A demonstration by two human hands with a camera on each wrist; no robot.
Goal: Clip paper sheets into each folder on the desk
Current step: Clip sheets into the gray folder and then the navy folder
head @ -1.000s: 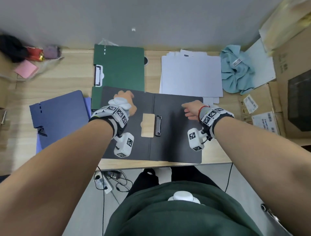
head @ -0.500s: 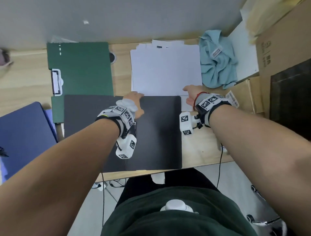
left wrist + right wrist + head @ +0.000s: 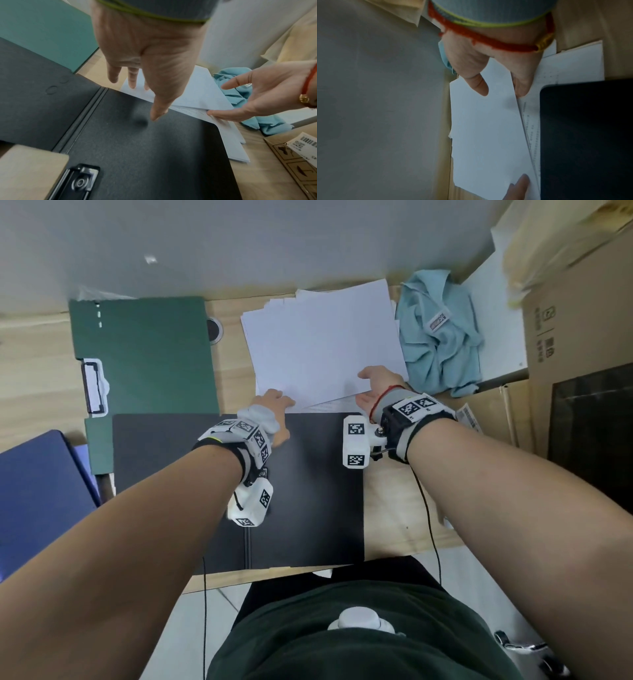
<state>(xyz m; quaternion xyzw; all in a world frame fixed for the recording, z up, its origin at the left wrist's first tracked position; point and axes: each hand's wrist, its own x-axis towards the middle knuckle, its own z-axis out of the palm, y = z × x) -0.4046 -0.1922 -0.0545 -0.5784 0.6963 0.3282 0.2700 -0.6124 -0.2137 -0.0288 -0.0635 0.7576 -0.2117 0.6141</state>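
A black folder (image 3: pixel 308 491) lies open in front of me, its clip (image 3: pixel 80 181) near the spine. Behind it sits a stack of white paper sheets (image 3: pixel 325 344). My left hand (image 3: pixel 274 405) reaches over the folder's far edge, and its straight fingers (image 3: pixel 131 81) touch the stack's near left corner. My right hand (image 3: pixel 368 386) holds the top sheets at their near right corner, fingers (image 3: pixel 520 88) beneath and thumb on top. Those top sheets lie skewed on the stack, their near edge raised. A green folder (image 3: pixel 144 354) and a blue folder (image 3: pixel 34 491) lie to the left.
A crumpled light blue cloth (image 3: pixel 438 337) lies right of the paper. Cardboard boxes (image 3: pixel 565 354) line the right side. A round cable hole (image 3: pixel 214 328) sits between the green folder and the paper. The wall stands close behind the desk (image 3: pixel 34 378).
Both hands left the black folder and moved forward to the paper stack. The right hand took the top sheets, which now lie turned and raised. My view shifted right.
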